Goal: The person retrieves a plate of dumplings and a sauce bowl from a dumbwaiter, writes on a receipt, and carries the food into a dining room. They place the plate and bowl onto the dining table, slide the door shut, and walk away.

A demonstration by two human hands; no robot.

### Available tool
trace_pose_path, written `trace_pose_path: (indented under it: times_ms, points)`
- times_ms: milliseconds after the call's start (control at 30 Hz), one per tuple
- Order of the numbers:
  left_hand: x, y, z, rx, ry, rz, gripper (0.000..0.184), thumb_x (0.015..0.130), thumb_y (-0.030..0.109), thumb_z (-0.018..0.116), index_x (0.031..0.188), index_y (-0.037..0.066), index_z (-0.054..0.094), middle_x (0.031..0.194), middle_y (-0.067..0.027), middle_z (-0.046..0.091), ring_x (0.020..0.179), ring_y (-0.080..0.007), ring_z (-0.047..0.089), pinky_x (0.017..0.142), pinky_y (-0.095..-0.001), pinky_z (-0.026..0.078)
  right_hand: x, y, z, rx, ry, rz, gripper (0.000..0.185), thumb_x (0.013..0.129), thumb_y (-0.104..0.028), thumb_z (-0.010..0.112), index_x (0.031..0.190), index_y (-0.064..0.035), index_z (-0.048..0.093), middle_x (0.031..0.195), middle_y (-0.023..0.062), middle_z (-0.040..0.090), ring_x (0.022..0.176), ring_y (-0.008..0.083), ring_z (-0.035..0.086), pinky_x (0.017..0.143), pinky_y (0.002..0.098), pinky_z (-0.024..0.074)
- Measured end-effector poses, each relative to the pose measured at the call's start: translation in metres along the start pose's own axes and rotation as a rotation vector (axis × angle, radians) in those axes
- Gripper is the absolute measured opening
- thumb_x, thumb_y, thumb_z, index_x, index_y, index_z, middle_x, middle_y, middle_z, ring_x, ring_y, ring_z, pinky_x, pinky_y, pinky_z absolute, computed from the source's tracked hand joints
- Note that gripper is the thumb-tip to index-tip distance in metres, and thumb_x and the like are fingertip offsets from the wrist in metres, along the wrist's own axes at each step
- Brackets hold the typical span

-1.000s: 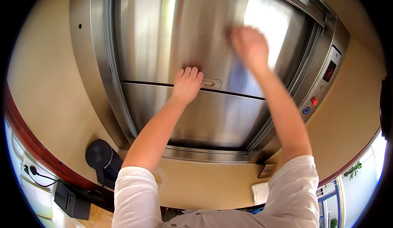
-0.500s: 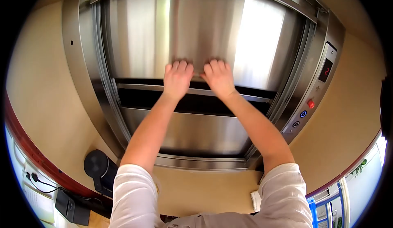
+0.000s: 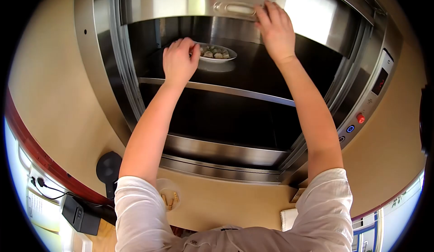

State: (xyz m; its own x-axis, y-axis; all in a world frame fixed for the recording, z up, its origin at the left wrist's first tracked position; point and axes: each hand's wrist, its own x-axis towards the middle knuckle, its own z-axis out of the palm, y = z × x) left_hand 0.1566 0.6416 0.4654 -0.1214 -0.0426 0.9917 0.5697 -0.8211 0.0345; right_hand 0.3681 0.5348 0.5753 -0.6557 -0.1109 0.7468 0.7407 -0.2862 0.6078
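Note:
A stainless steel door panel (image 3: 181, 1) is raised over an open dumbwaiter compartment. My right hand (image 3: 276, 30) is up at the right end of the door's recessed handle (image 3: 238, 10), fingers bent against it. My left hand (image 3: 181, 61) is lower, in front of the compartment, with loosely curled fingers and nothing visible in them. Just right of it, a white oval plate (image 3: 226, 59) of pale, lumpy food sits on the dark upper shelf (image 3: 262, 73). My left hand partly hides the plate's left side; whether they touch I cannot tell.
A metal shelf edge (image 3: 217, 90) crosses the opening above a dark lower space. The control panel (image 3: 361, 116) with buttons is at the right. A black round-topped device (image 3: 108, 168) and a clear container (image 3: 169, 195) stand on the counter (image 3: 226, 202), near a white cloth (image 3: 288, 218).
The door panel has slid upward, exposing the plate inside. My left hand has left the door and moved down and left. My right hand has moved up and right with the door.

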Motion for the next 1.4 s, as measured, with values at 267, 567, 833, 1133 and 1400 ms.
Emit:
trace_pose_path:
  times_ms: [267, 567, 833, 1133, 1400]
  points:
    - [-0.07, -0.089, -0.014, 0.012, -0.184, -0.123, 0.01, 0.074, 0.011, 0.062, 0.07, 0.007, 0.055, 0.068, -0.0058, 0.056, 0.067, -0.0261, 0.057, 0.059, -0.0389, 0.041, -0.021, -0.072, 0.049, 0.283, -0.158, 0.413, 0.019, 0.077, -0.012, 0.061, 0.095, -0.0054, 0.06, 0.092, 0.0103, 0.061, 0.081, 0.0274, 0.061, 0.074, 0.036, 0.0495]
    - [-0.066, -0.163, 0.006, -0.118, -0.249, -0.169, 0.008, 0.074, 0.007, 0.063, 0.072, 0.006, 0.055, 0.071, -0.0067, 0.057, 0.07, -0.0275, 0.055, 0.061, -0.0375, 0.039, -0.078, -0.092, 0.302, 0.961, -1.023, 1.785, 0.025, 0.087, -0.01, 0.046, 0.11, -0.0016, 0.052, 0.082, 0.0182, 0.063, 0.067, 0.0301, 0.064, 0.057, 0.039, 0.0572]
    - [-0.076, -0.236, 0.031, -0.106, -0.261, -0.184, 0.008, 0.073, 0.005, 0.064, 0.074, 0.005, 0.056, 0.074, -0.0081, 0.056, 0.07, -0.0284, 0.053, 0.064, -0.0368, 0.041, -0.093, -0.112, 0.424, 1.079, -0.797, 2.064, 0.03, 0.093, -0.009, 0.03, 0.111, 0.0014, 0.052, 0.093, 0.0201, 0.061, 0.067, 0.0303, 0.065, 0.05, 0.0383, 0.0586]
    - [-0.085, -0.238, 0.073, -0.14, -0.274, -0.176, 0.008, 0.073, 0.004, 0.064, 0.075, 0.004, 0.056, 0.074, -0.009, 0.057, 0.07, -0.0293, 0.054, 0.064, -0.0369, 0.042, -0.125, -0.076, 0.432, 0.946, -0.852, 2.04, 0.026, 0.092, -0.008, 0.034, 0.1, 0.0024, 0.056, 0.087, 0.0188, 0.063, 0.068, 0.0288, 0.065, 0.051, 0.0358, 0.0592]
    - [-0.059, -0.18, 0.115, -0.288, -0.242, -0.168, 0.009, 0.076, 0.003, 0.063, 0.074, 0.002, 0.054, 0.071, -0.009, 0.056, 0.067, -0.0267, 0.055, 0.061, -0.0343, 0.044, -0.152, 0.0, 0.332, 0.923, -0.947, 1.968, 0.021, 0.083, -0.001, 0.043, 0.101, 0.0071, 0.052, 0.088, 0.0202, 0.063, 0.072, 0.03, 0.066, 0.059, 0.0353, 0.0591]
